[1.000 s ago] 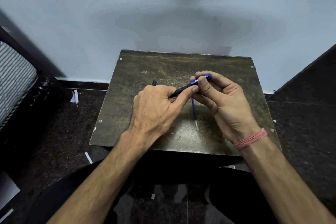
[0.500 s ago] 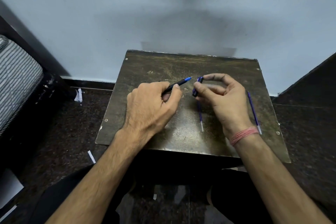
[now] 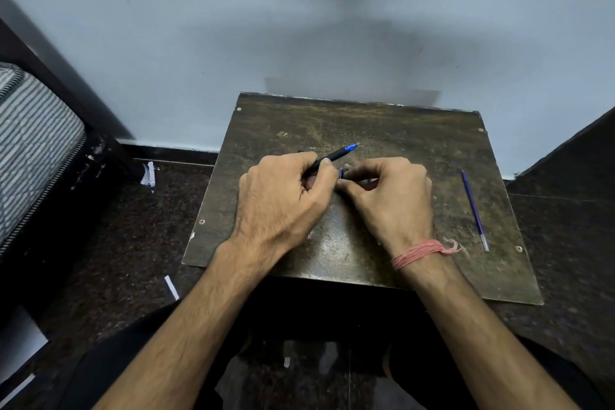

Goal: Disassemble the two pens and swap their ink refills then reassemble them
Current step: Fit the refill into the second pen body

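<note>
Both forearms reach forward from the bottom of the view and converge toward the middle, bare to the elbow. The left hand (image 3: 283, 200) lies knuckles up, its fingers curled under and its thumb stretched toward the right, gripping a dark pen (image 3: 332, 158) whose blue tip points up and away to the right. The right hand (image 3: 389, 196) sits just beside it, back up, fingers bent down and thumb tucked toward the left thumb, pinching a small blue piece (image 3: 342, 173); the two thumbs nearly touch. A pink thread band (image 3: 421, 253) circles the right wrist.
</note>
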